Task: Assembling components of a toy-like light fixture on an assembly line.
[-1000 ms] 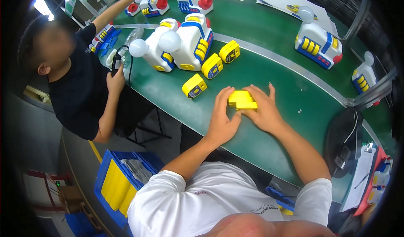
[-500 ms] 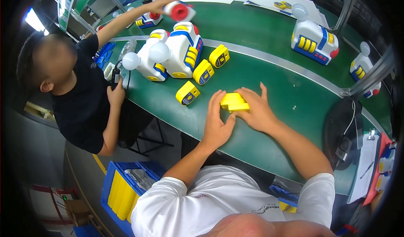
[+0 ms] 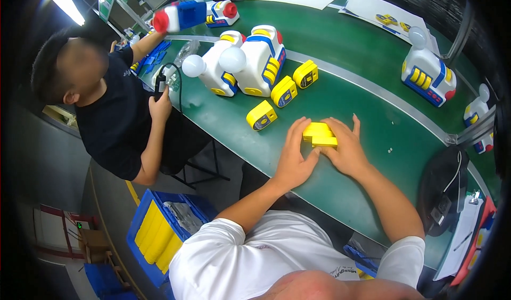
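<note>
Over the green bench, my left hand [image 3: 294,159] and my right hand [image 3: 345,150] close round a yellow plastic part [image 3: 318,132] from both sides. It looks like two stacked or offset pieces, and fingers cover some of it. Just left of my hands lies a yellow and dark-blue rounded block [image 3: 262,116]. Beyond it are two similar blocks, one [image 3: 284,92] beside a white toy-like unit [image 3: 261,60] and another [image 3: 305,74] farther right. A second white unit [image 3: 217,68] with a round white bulb stands to its left.
At the left, a co-worker [image 3: 114,97] holds up a white, blue and red unit [image 3: 181,17] and grips a black corded tool [image 3: 160,85]. More white units [image 3: 428,76] stand on the far right. A blue crate [image 3: 143,199] of yellow parts is below; a black bag [image 3: 443,188] lies right.
My view has shifted, so the bench things appear farther right. The co-worker has swung the raised unit left and turned it over to its blue side. My hands keep hold of the yellow part.
</note>
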{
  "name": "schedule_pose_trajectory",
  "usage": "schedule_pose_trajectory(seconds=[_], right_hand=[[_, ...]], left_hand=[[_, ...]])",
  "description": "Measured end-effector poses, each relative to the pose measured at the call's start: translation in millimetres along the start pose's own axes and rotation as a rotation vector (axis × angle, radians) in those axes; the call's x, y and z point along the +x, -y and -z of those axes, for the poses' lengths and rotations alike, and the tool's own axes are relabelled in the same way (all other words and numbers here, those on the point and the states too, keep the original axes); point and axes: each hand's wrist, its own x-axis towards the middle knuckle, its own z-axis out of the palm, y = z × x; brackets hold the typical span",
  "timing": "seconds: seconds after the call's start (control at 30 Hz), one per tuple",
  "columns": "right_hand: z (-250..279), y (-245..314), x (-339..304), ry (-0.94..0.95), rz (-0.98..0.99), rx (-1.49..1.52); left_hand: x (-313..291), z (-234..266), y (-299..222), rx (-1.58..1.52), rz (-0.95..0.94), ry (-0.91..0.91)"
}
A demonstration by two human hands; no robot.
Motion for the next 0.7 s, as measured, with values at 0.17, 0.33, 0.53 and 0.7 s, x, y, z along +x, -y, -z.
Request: schedule_pose_trajectory(seconds=[0.17,0.33,0.53,0.7], right_hand=[[-1.0,-0.4,0.6,-0.011,0.024,0.014],[-0.7,0.0,0.4,-0.01,0.027,0.004],[-2.4,-2.8,0.1,0.003,0.012,0.03],[-0.4,0.6,1.8,-0.005,0.021,0.026]], left_hand=[[0.7,0.7,1.4,0.018,-0.031,-0.006],[1.2,2.3,-1.1,0.029,-0.028,0.003],[0.0,1.6,0.0,0.011,-0.031,-0.006],[-0.6,2.1,2.4,-0.008,-0.031,-0.018]])
